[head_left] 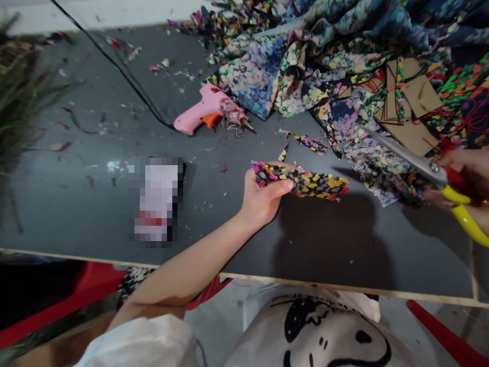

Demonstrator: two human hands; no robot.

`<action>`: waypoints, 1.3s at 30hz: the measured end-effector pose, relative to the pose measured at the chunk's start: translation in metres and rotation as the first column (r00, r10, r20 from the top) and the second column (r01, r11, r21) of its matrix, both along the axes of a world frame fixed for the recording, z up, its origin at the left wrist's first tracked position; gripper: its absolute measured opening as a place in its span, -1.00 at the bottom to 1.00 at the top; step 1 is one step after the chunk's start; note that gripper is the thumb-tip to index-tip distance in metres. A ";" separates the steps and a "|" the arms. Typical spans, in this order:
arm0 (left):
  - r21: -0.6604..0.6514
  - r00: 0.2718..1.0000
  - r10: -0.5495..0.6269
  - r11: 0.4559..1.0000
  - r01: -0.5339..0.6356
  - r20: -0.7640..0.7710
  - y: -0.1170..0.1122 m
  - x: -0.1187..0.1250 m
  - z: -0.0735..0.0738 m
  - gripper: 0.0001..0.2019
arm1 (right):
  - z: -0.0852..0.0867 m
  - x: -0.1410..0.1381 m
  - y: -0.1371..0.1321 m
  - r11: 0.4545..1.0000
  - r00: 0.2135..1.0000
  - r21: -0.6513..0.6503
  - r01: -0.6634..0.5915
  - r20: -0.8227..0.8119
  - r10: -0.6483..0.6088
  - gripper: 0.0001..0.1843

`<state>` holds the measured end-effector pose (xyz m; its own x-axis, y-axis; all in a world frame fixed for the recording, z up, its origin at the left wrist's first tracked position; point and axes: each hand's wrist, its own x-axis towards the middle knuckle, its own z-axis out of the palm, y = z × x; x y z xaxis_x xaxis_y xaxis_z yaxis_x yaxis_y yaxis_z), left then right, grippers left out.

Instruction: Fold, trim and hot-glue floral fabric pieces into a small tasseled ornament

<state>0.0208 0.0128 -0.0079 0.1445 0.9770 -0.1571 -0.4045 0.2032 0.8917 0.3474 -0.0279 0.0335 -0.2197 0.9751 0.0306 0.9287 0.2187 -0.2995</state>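
Note:
Above the middle of the table, my left hand (263, 199) pinches a narrow strip of floral fabric (317, 184), its thumb lying on top. The strip is black with yellow, grey and pink blotches and points to the right. At the right edge, my right hand (468, 173) is wrapped around the handles of a pair of scissors (405, 153) with yellow and red grips. The blades point up and left over the fabric, apart from the strip. Part of this hand is cut off by the frame.
A pink glue gun (196, 108) lies behind my left hand, its black cord (126, 76) running up left. A blurred-out phone (158, 199) lies at left. Floral cloth (290, 66) is heaped at the back, with cardboard pieces (420, 94) and red thread (473, 117) at right.

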 end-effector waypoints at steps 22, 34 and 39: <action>0.143 0.999 -0.032 0.989 0.037 -0.043 -0.001 -0.004 -0.007 -0.84 | 0.013 -0.035 -0.009 0.943 0.942 0.043 -0.331 0.082 0.326 -0.47; 0.042 0.996 -0.021 0.999 0.025 -0.089 0.000 -0.006 -0.005 -0.77 | 0.013 -0.017 -0.009 0.956 0.944 0.001 -0.292 0.158 0.288 -0.40; 0.056 0.997 -0.005 0.998 0.009 -0.076 0.000 -0.005 -0.004 -0.79 | 0.012 -0.019 -0.010 0.953 0.940 -0.007 -0.302 0.162 0.299 -0.40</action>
